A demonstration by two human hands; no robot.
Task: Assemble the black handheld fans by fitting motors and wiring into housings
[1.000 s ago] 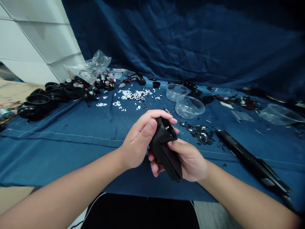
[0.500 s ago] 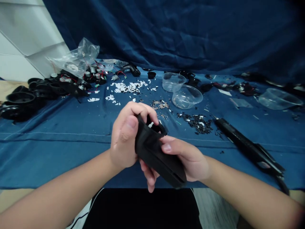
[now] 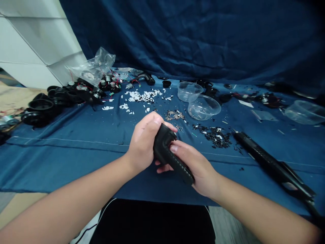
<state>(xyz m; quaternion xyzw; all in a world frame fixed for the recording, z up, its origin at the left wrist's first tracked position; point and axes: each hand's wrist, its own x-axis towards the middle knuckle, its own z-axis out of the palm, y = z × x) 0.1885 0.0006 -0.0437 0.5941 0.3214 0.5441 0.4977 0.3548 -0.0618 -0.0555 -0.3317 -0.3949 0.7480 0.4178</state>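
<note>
Both hands hold a black plastic housing (image 3: 165, 150), bent like a pistol grip, above the front part of the blue cloth. My left hand (image 3: 145, 140) is wrapped round its wider upper end, thumb on top. My right hand (image 3: 196, 164) grips the handle part, with its thumb pressed near the bend. A row of small notches runs along the handle's visible edge. The housing's opening is turned away, so what is inside is hidden. Beyond the hands lie a heap of white small parts (image 3: 143, 96), a patch of tiny screws (image 3: 175, 115) and a pile of black small parts (image 3: 217, 136).
A black electric screwdriver (image 3: 271, 166) lies at the right. Clear plastic bowls (image 3: 204, 107) stand behind the small parts. Black round housings (image 3: 40, 104), small motors (image 3: 108, 80) and a clear bag (image 3: 98, 64) crowd the left. A blue curtain (image 3: 193, 37) hangs at the back.
The black housing has been turned in my hands, so its open end with a white piece inside no longer shows. The camera view has shifted slightly, moving the table contents rightward.
</note>
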